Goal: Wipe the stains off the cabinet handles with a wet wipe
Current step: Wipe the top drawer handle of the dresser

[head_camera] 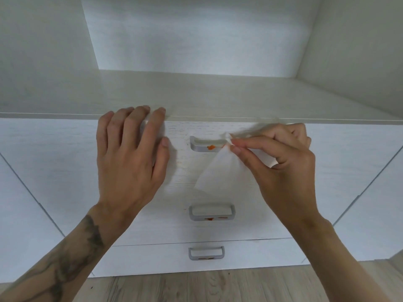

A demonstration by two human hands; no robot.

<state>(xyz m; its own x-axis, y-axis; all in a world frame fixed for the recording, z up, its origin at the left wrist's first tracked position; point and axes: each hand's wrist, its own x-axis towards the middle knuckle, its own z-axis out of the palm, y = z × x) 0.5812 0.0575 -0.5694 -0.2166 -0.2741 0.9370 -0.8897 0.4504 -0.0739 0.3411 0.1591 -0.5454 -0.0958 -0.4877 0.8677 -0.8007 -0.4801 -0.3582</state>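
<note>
Lays the left hand [133, 153] open and flat on the top drawer front [65, 160], fingers straight and reaching up to the shelf edge [218, 115], likely to brace the drawer against the push of wiping. Pinches the wet wipe [220, 171] between thumb and forefinger of the right hand [281, 162], other fingers curled, right at the right end of the top handle [205, 147]. Bunches the wipe to a small point there, probably to get into the corner of the grip, and lets the rest hang loose below. Has not yet reached the orange stain [211, 147] near the handle's middle. Leaves untouched the middle handle [211, 212] and bottom handle [206, 253], both smeared orange along the lower edge.
</note>
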